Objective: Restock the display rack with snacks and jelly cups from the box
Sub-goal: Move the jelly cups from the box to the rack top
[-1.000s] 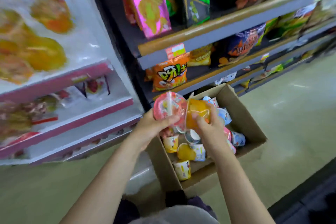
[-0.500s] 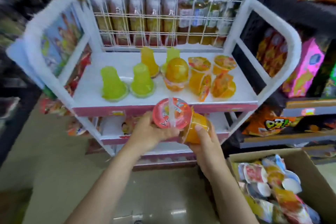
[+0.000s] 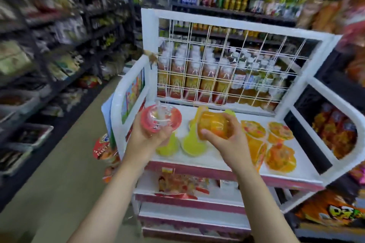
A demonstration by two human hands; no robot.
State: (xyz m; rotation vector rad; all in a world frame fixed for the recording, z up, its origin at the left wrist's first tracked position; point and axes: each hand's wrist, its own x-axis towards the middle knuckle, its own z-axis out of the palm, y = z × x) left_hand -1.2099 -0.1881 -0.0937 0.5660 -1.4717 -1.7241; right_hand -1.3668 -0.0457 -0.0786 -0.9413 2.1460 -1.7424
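Head view of a white display rack [image 3: 324,37] in a shop aisle, with both forearms reaching in from the lower edge. The left hand [image 3: 147,136] grips a red-lidded jelly cup [image 3: 161,118] from below, fingers curled round its body; the lid faces the camera and the cup's lower part is hidden by the palm. The right hand [image 3: 227,140] grips an orange jelly cup [image 3: 214,125] tilted on its side, thumb at the near end and fingers wrapped over the far side, so its lid cannot be seen. Both cups are held above the left half of the top shelf [image 3: 308,156], not touching it. On that shelf, partly covered by the hands, stand yellow-green moulded jellies [image 3: 192,144]; to the right lie several orange fruit jelly cups [image 3: 280,159], some tipped on edge. Behind the wire grid back panel [image 3: 217,61], rows of bottles [image 3: 199,77] are blurred and their labels illegible. A lower shelf holds red snack packets [image 3: 181,185], only partly visible. Surrounding store shelving [image 3: 59,25] is motion-blurred; the box is out of frame.
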